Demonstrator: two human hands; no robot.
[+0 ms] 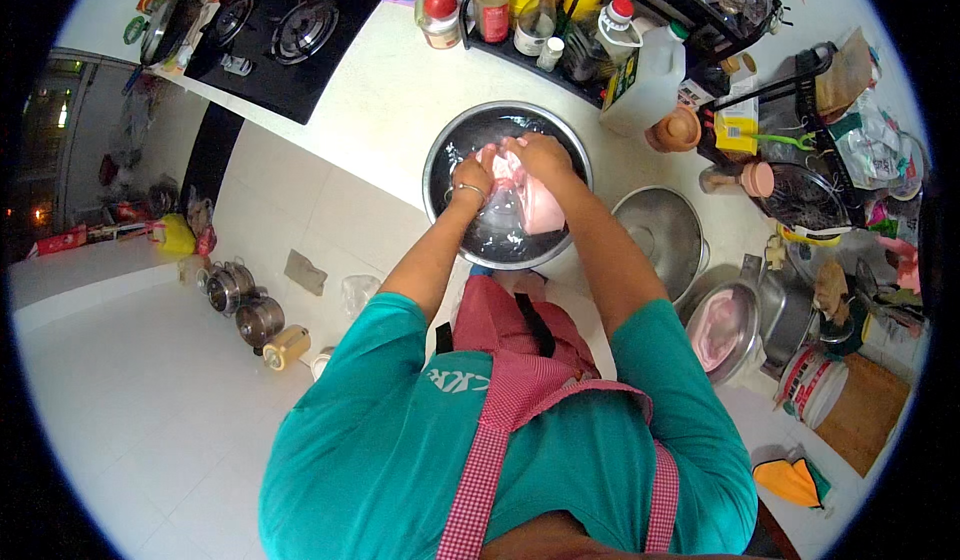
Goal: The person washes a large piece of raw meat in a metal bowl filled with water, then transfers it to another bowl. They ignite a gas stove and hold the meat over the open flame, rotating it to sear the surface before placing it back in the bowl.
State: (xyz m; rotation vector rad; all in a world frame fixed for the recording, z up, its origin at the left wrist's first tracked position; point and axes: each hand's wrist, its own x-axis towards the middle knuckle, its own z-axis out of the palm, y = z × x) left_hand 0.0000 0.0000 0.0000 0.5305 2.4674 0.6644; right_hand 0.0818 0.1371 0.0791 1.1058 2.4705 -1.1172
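A round metal basin with water in it stands at the counter's edge in front of me. Both my hands are inside its rim. My left hand, with a bracelet at the wrist, is closed on the left part of a limp, pale pink piece. My right hand grips its upper right part. The piece hangs down toward the water between and below my hands. Whether it is raw meat or something else, I cannot tell. My fingertips are partly hidden by the hands.
Right of the basin stands a metal colander. Farther right, a bowl holds more pale pink stuff beside the sink. A rack with bottles and a large jug line the back. A black gas stove lies far left.
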